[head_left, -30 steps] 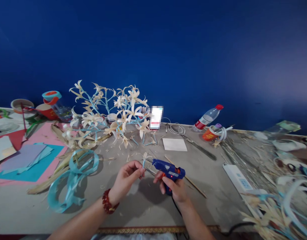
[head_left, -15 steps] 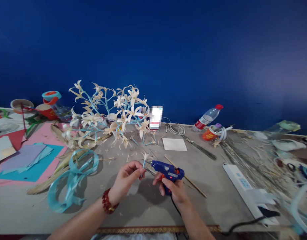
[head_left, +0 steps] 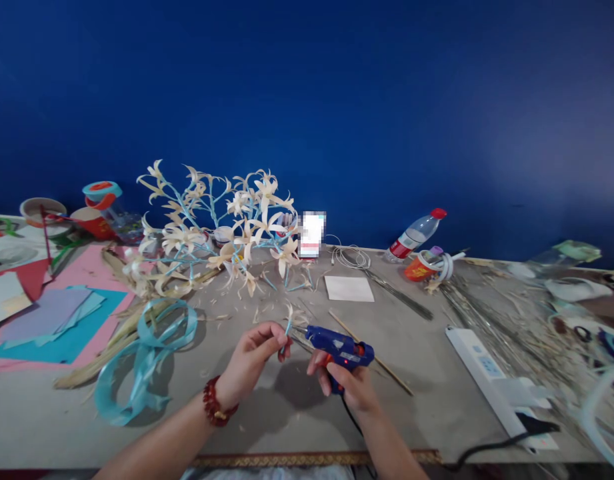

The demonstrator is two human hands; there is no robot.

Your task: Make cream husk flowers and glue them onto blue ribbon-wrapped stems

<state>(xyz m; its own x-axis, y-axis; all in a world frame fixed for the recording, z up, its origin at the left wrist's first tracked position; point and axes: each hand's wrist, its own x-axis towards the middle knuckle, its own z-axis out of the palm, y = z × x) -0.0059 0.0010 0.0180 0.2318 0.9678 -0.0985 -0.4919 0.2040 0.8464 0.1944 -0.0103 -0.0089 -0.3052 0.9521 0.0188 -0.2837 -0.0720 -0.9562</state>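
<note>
Between the thumb and fingers of my left hand [head_left: 261, 350] is a small craft flower stem [head_left: 289, 324], blue below with a pale tip, held upright. My right hand [head_left: 349, 383] is wrapped round the grip of a dark blue hot glue gun [head_left: 339, 347], its red light lit. The gun's nozzle points left and ends close beside the stem; whether it touches I cannot tell. Beyond my hands stands a cluster of cream-petalled flowers [head_left: 267, 227] on pale blue stems. A loop of light blue ribbon [head_left: 119, 387] lies to the left of my left hand.
A white power strip [head_left: 479, 373] lies at the right. Near the wall are a capped plastic bottle [head_left: 411, 237], an orange cup [head_left: 421, 268] and a blurred bright screen [head_left: 313, 235]. A thin stick [head_left: 394, 375] and a white card [head_left: 349, 289] rest on the table. Coloured paper [head_left: 111, 313] lies left.
My right hand has shifted slightly right and down with the glue gun. The stem in my left hand has turned a little, its pale tip showing narrower.
</note>
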